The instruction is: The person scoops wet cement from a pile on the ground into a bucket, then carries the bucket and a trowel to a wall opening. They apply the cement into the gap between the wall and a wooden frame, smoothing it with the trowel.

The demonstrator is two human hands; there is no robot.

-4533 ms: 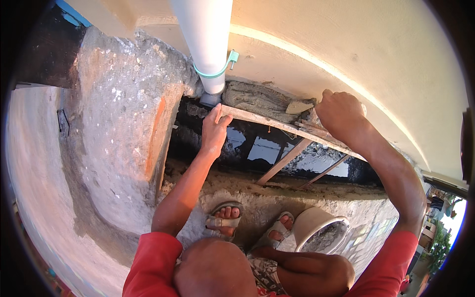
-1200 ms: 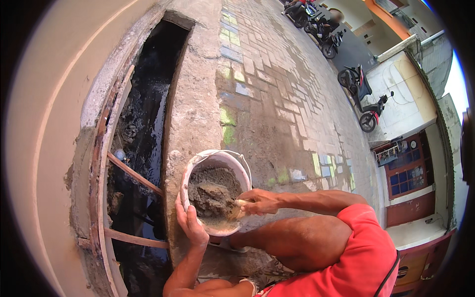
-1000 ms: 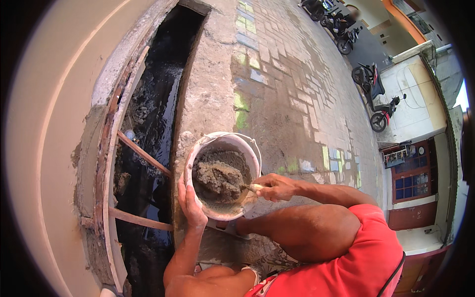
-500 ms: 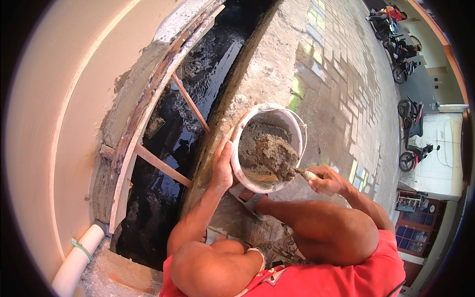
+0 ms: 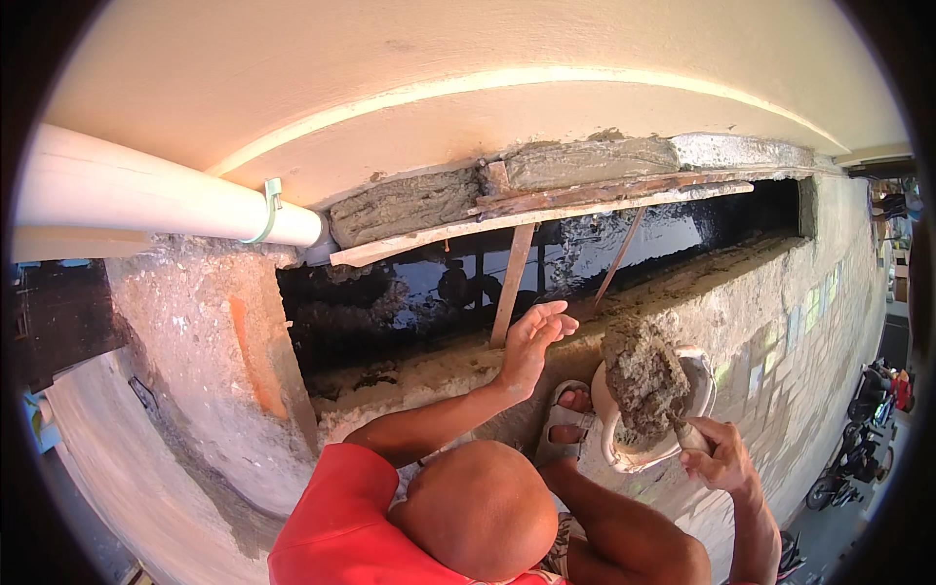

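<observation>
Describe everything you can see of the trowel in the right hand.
The trowel has a short, pale handle, gripped in the right hand. A heap of wet-looking, grey-brown mortar covers its blade, so the blade's shape and material are hidden. The handle lies toward the picture's lower right; the loaded end points up and left, over the pale bucket. Whether it touches the bucket cannot be told.

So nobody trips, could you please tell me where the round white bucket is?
In the head view, the bucket sits right of centre, between the grey strapped sandal and the right hand.
</observation>
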